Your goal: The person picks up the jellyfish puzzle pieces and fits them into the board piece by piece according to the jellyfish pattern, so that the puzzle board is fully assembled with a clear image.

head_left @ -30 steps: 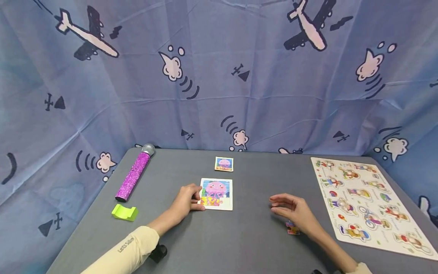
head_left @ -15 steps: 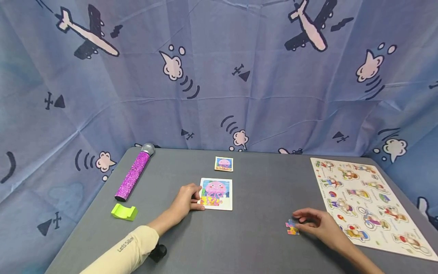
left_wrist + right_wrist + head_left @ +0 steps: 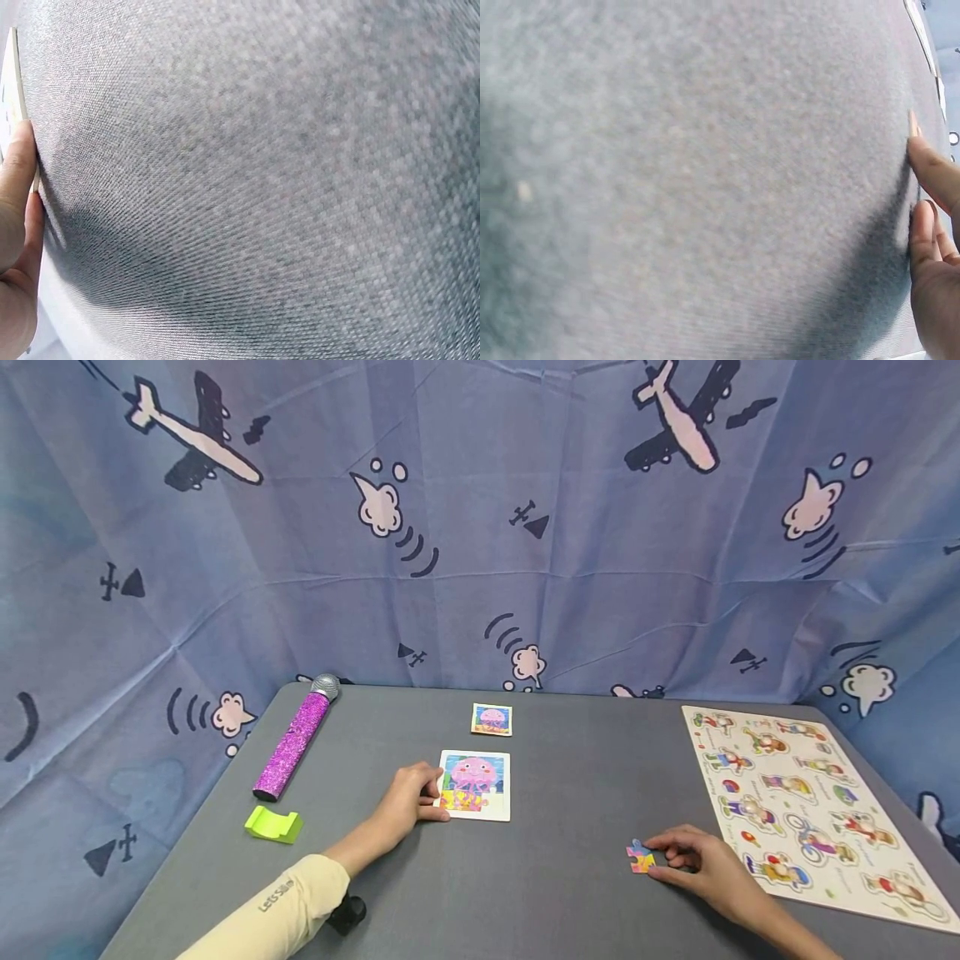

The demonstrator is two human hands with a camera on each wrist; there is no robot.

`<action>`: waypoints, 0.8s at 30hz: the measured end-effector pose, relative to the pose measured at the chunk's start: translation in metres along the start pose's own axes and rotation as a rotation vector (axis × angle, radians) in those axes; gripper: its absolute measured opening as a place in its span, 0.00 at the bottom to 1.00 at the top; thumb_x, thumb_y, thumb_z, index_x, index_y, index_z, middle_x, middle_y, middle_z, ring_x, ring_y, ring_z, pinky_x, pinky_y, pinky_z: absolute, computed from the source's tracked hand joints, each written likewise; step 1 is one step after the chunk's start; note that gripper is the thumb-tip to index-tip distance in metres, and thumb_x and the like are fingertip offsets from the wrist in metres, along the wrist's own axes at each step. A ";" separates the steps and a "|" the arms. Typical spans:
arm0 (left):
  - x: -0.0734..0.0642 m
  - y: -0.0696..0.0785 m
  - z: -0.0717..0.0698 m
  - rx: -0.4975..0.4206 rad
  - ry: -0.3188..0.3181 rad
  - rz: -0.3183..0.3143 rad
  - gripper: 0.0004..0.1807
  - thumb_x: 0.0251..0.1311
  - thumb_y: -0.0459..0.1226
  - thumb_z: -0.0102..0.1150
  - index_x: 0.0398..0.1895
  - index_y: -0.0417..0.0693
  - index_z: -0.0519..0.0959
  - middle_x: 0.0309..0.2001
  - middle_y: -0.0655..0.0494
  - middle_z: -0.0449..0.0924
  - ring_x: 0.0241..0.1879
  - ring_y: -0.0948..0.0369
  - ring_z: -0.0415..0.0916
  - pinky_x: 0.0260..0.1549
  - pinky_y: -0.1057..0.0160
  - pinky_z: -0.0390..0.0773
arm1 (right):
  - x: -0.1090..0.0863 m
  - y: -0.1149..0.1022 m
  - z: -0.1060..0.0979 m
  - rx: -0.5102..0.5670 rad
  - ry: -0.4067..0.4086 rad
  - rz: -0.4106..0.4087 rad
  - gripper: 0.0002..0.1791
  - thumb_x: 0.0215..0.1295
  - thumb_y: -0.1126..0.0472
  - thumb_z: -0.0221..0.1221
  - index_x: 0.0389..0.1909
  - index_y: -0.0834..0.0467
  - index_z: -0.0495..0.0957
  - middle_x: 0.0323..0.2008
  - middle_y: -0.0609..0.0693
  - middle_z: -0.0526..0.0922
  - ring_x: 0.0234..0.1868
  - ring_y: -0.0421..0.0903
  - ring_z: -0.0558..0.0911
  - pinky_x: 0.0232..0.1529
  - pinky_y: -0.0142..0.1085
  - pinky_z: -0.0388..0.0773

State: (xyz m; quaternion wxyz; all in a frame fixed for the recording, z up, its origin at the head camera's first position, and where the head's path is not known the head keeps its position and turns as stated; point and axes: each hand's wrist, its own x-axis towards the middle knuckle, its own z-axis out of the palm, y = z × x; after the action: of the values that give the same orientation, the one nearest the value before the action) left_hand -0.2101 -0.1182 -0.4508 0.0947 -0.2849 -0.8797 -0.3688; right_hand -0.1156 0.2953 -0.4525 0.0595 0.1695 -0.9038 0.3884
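Observation:
A small jigsaw puzzle [image 3: 472, 774] with a pink jellyfish lies in a white square tray [image 3: 500, 810] at the middle of the table. Its lower right corner shows bare white. My left hand [image 3: 405, 797] holds the tray's left edge between thumb and fingers; the left wrist view shows the fingertips [image 3: 22, 139] at that edge. Farther right, a jigsaw piece [image 3: 640, 857] in pink, blue and yellow lies on the table. My right hand [image 3: 701, 864] pinches its right side, index finger at the upper corner and thumb at the lower.
A small jellyfish picture card [image 3: 491, 719] lies behind the tray. At left are a glittery purple microphone [image 3: 294, 743] and a lime-green cradle-shaped block [image 3: 273, 825]. A large white board [image 3: 738, 852] with cartoon figures lies close to the right hand. A blue curtain hangs behind the table [image 3: 525, 893].
My right hand has moved right and down from above the table, uncovering the jigsaw piece, and its fingers have come onto the piece's right side. The left hand and tray have stayed put.

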 end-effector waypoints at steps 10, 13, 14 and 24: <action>-0.001 0.004 -0.001 0.012 -0.016 -0.028 0.24 0.34 0.36 0.80 0.17 0.39 0.68 0.22 0.55 0.65 0.27 0.61 0.64 0.36 0.61 0.75 | 0.000 -0.002 -0.002 0.113 0.023 0.007 0.14 0.54 0.72 0.66 0.42 0.70 0.77 0.30 0.46 0.83 0.29 0.31 0.80 0.28 0.26 0.76; 0.000 0.005 -0.001 0.016 -0.018 -0.035 0.24 0.34 0.36 0.80 0.17 0.39 0.68 0.23 0.54 0.67 0.31 0.60 0.68 0.40 0.58 0.76 | 0.000 -0.004 -0.001 0.199 0.007 0.032 0.15 0.55 0.74 0.64 0.44 0.74 0.75 0.32 0.49 0.84 0.31 0.33 0.82 0.29 0.27 0.77; 0.000 0.006 -0.001 0.013 -0.018 -0.036 0.24 0.34 0.36 0.80 0.17 0.38 0.68 0.24 0.54 0.67 0.32 0.60 0.69 0.41 0.58 0.76 | 0.001 -0.006 0.000 0.232 0.006 0.067 0.16 0.56 0.74 0.64 0.45 0.75 0.75 0.32 0.49 0.84 0.31 0.33 0.82 0.30 0.27 0.77; 0.000 0.005 -0.002 0.011 -0.018 -0.027 0.23 0.35 0.36 0.80 0.17 0.38 0.69 0.23 0.55 0.66 0.28 0.62 0.64 0.39 0.60 0.76 | 0.007 -0.023 0.017 0.431 0.081 0.355 0.22 0.55 0.69 0.67 0.50 0.75 0.75 0.32 0.50 0.86 0.32 0.37 0.84 0.33 0.31 0.79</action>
State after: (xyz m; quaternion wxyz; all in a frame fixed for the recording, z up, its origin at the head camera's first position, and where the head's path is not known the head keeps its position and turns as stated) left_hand -0.2069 -0.1165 -0.4468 0.0833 -0.2758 -0.8863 -0.3627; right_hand -0.1139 0.2665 -0.4468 -0.0106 0.0017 -0.8127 0.5826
